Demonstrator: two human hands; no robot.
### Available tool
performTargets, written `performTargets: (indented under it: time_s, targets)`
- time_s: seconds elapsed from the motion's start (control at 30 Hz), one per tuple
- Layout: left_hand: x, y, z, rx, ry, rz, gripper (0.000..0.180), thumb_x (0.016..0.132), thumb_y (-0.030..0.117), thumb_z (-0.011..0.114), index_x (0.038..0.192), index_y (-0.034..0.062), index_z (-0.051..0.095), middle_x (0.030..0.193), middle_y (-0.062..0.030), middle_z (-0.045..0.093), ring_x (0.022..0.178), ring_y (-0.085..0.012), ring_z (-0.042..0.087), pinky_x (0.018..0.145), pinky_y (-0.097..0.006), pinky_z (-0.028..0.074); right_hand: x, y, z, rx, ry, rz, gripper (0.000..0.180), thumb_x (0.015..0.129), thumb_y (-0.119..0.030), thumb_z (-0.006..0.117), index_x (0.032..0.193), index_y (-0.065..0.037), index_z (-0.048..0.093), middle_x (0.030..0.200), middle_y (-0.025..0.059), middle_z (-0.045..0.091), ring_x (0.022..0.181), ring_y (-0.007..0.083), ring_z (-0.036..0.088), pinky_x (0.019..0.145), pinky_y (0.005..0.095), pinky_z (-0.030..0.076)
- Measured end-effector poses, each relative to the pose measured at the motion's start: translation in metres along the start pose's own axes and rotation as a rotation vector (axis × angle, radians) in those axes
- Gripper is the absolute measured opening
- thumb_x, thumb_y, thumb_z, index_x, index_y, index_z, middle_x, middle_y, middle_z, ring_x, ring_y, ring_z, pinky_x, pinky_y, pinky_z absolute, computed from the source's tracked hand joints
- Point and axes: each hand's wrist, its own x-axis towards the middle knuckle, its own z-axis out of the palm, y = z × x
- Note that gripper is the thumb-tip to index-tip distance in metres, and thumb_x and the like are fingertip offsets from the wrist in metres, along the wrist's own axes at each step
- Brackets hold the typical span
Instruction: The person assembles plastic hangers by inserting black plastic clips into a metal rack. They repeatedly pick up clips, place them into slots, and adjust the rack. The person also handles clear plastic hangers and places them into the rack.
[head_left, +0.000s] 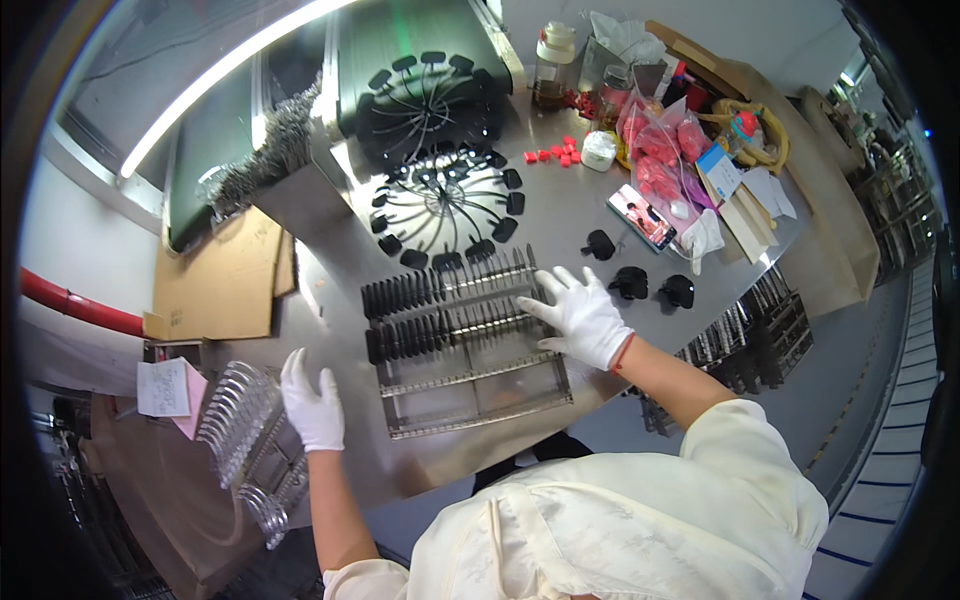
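A metal rack (476, 384) lies in front of me, with two rows of black flat pieces (405, 338) standing in its slots toward the left and thin metal pins at the right. My right hand (585, 318), in a white glove, is at the rack's right end with its fingers spread; the fingertips reach the rack's edge. My left hand (316, 405), also gloved, hovers at the table's left edge, thumb and fingers apart. Beside it sits a second rack holding rows of shiny clear curved pieces (238, 415). Neither hand visibly grips anything.
Beyond the rack are round wheels of black-tipped arms (447, 205). Loose black parts (630, 283), a lit phone (642, 217), small red caps (566, 152) and bags of red pieces (655, 150) lie right. A metal bin (300, 195) and cardboard (215, 280) stand left.
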Motion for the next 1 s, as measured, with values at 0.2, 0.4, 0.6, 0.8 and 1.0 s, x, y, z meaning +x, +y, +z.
performTargets:
  time_s: [0.2,0.4,0.6,0.8,1.0]
  targets:
    - [0.075,-0.031,0.019,-0.43,0.104,-0.294,0.023,0.093,0.014,0.072,0.111,-0.0001,0.069,0.107,-0.0108,0.069,0.097,-0.0199,0.066,0.089,-0.033,0.053,-0.03,-0.055,0.02,0.312,0.425,-0.146,0.058,0.078,-0.027,0.079,0.129,-0.006,0.062,0.125,0.0166,0.061,0.109,0.036,0.06,0.091,0.0488,0.05]
    - [0.232,-0.027,0.015,-0.264,0.29,-0.13,0.033,0.089,0.03,0.076,0.11,0.0049,0.071,0.1,-0.0113,0.07,0.089,-0.0263,0.067,0.084,-0.039,0.053,-0.049,-0.111,0.052,0.307,-0.109,-0.008,0.044,0.092,-0.05,0.065,0.104,-0.008,0.071,0.092,0.0145,0.072,0.085,0.0321,0.071,0.075,0.0452,0.056]
    - [0.348,-0.006,0.018,0.098,0.243,-0.018,0.047,0.087,0.043,0.075,0.12,0.0099,0.072,0.103,-0.0136,0.071,0.098,-0.031,0.068,0.089,-0.042,0.053,-0.033,-0.116,0.004,0.244,-0.013,0.086,0.052,0.094,-0.057,0.06,0.074,-0.011,0.073,0.067,0.0128,0.069,0.063,0.0332,0.069,0.062,0.0462,0.056]
    - [0.373,-0.01,0.033,0.323,0.121,-0.071,0.032,0.093,0.039,0.059,0.098,0.0121,0.076,0.103,-0.0173,0.073,0.097,-0.0369,0.071,0.084,-0.048,0.055,-0.032,-0.134,-0.025,0.284,-0.092,0.188,0.05,0.094,-0.054,0.061,0.076,-0.009,0.071,0.068,0.0148,0.068,0.064,0.0362,0.069,0.061,0.0488,0.054]
    - [0.344,-0.022,-0.009,0.196,0.593,0.121,0.021,0.102,0.025,0.052,0.111,0.019,0.07,0.118,-0.0041,0.068,0.11,-0.0251,0.066,0.09,-0.04,0.053,-0.047,-0.143,0.0,0.348,-0.123,0.19,0.054,0.095,-0.058,0.057,0.083,-0.007,0.07,0.075,0.0138,0.07,0.073,0.0366,0.07,0.066,0.049,0.055]
